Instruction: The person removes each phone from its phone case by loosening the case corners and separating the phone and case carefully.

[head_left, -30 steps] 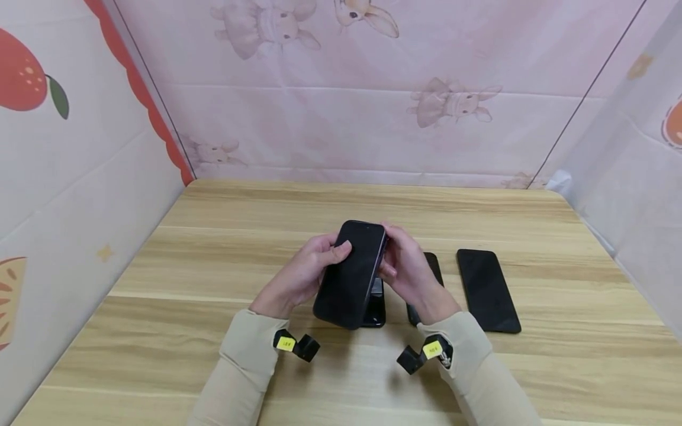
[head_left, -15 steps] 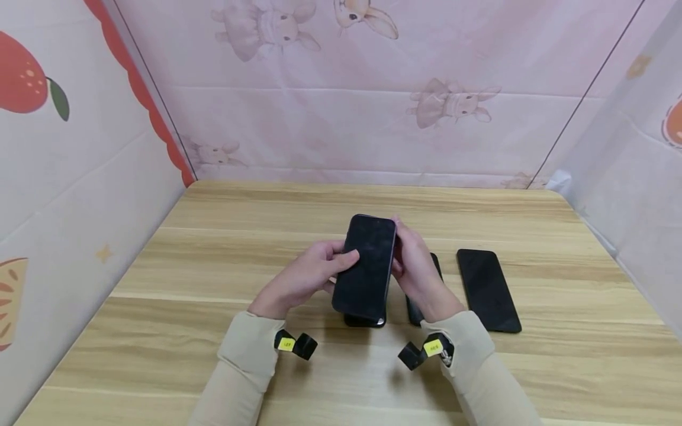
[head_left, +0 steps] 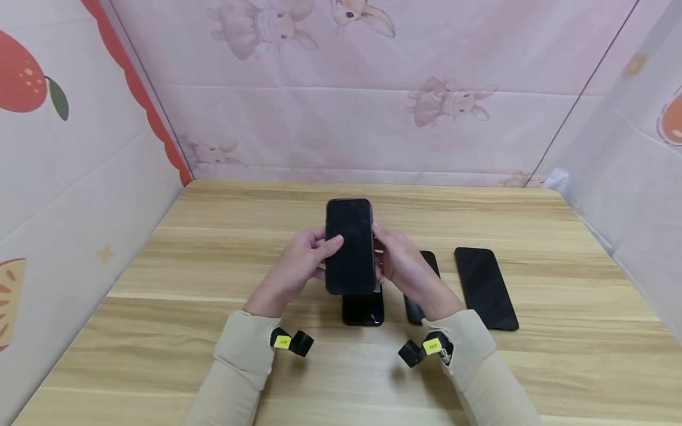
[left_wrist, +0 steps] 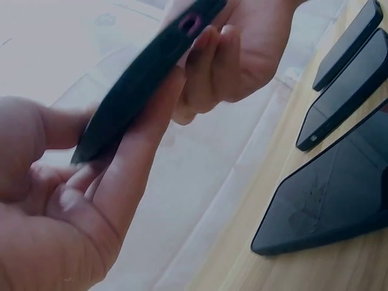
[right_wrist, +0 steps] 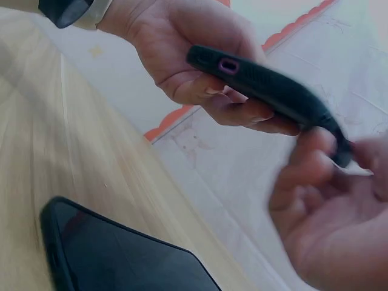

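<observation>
Both hands hold a smartphone (head_left: 353, 266) in a black case above the table, its dark screen facing up. My left hand (head_left: 294, 263) grips the left side, thumb on the screen and fingers underneath. At the right edge, my right hand (head_left: 409, 269) pinches the case between thumb and fingertips. In the right wrist view the black case (right_wrist: 282, 91) curves toward the right hand's fingers, and a purple-rimmed port (right_wrist: 229, 65) shows in its end. Directly below the held phone lies another black phone (head_left: 362, 310), partly hidden by it.
Two more dark phones lie to the right on the wood-grain table (head_left: 176, 331): one phone (head_left: 413, 309) is partly covered by the right hand and forearm, the other phone (head_left: 486, 288) lies beyond it. A pink printed cloth (head_left: 367, 136) hangs behind the table.
The held phone has gone from slanted to nearly straight, shifting right and then back left and farther away. Both hands have moved with it, and more of the phone beneath shows.
</observation>
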Available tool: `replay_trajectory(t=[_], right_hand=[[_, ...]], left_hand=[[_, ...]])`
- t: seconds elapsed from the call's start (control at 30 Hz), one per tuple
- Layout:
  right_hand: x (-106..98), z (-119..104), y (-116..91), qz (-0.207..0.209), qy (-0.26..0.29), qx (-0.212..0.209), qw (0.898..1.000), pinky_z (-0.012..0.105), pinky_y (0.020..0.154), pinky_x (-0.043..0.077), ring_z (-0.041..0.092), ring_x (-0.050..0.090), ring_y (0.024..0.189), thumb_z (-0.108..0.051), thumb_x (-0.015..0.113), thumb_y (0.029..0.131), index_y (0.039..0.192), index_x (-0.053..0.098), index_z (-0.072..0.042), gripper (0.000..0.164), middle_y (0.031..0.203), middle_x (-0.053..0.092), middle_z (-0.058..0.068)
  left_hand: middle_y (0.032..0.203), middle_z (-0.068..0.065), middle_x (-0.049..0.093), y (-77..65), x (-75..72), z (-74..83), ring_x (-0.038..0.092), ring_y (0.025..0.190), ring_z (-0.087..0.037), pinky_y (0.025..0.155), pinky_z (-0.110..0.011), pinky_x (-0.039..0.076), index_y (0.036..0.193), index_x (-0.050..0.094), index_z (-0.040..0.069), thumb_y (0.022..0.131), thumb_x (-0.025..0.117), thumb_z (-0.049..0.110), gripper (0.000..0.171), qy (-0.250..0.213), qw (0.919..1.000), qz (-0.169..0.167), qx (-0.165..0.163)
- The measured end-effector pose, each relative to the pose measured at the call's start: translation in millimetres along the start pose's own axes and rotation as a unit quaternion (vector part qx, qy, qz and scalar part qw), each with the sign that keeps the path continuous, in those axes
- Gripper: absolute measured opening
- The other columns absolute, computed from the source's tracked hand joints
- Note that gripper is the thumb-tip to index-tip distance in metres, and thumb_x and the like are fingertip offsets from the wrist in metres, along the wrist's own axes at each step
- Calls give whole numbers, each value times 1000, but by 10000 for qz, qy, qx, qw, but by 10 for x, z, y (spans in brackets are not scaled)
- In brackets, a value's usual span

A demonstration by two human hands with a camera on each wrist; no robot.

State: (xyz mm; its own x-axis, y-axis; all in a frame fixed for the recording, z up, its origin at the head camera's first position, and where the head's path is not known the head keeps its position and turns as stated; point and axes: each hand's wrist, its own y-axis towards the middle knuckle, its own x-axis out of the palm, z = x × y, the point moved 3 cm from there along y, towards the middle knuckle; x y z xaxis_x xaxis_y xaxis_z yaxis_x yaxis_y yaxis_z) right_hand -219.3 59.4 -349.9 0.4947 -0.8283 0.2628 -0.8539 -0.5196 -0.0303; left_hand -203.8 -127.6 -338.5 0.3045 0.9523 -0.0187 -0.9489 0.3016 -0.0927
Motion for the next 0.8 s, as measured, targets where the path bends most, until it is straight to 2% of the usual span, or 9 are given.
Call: replay_trajectory(t=[0.13, 0.27, 0.4, 0.5, 0.63, 0.8], right_hand=[[43, 33, -7, -733, -845, 118, 9937, 26, 53, 50, 14, 57, 58, -36, 35, 109, 113, 59, -3, 41, 76, 62, 3], [91, 55, -16, -1052, -1333, 308, 9850, 30, 55, 54, 16, 61, 58, -34, 37, 109, 120, 55, 1, 40, 81, 66, 9], [130, 53, -35, -1216, -1377, 453, 9819, 31, 54, 55, 18, 61, 59, -29, 44, 107, 119, 51, 1, 34, 87, 67, 13], [146, 47, -46, -1329, -1261, 382, 9823, 31, 54, 54, 18, 61, 58, -25, 48, 106, 117, 49, 2, 30, 84, 66, 12], [158, 31, -53, -1556, -1037, 19, 9824, 28, 52, 52, 15, 59, 56, -20, 47, 106, 115, 48, 4, 25, 79, 64, 7], [179, -1, -75, -1830, -742, -439, 9793, 26, 53, 52, 13, 58, 56, -16, 46, 106, 119, 45, 4, 24, 78, 64, 5]], left_hand=[[103, -11, 74, -6, -115, -1, 73, 78, -16, 69, -34, 62, 129, 57, 3, 102, 56, 32, 40, -160, 9969, 774, -31], [95, -5, 74, -21, -180, 8, 70, 74, -13, 65, -30, 61, 125, 58, 1, 101, 58, 33, 40, -71, 9927, 1204, -59], [96, -6, 74, -34, -192, 20, 70, 74, -12, 66, -29, 60, 126, 58, 0, 100, 59, 35, 43, 61, 9924, 1228, -49], [97, -6, 74, -31, -184, 20, 71, 75, -12, 66, -30, 61, 126, 58, 1, 100, 58, 37, 44, 29, 9930, 1182, -15], [96, -8, 75, -15, -173, 11, 73, 75, -13, 66, -31, 61, 124, 59, -1, 101, 55, 39, 46, -14, 9934, 1143, 54], [93, -5, 73, -21, -157, 33, 74, 77, -14, 68, -32, 61, 124, 57, -4, 103, 50, 39, 48, -409, 9940, 1003, 175]])
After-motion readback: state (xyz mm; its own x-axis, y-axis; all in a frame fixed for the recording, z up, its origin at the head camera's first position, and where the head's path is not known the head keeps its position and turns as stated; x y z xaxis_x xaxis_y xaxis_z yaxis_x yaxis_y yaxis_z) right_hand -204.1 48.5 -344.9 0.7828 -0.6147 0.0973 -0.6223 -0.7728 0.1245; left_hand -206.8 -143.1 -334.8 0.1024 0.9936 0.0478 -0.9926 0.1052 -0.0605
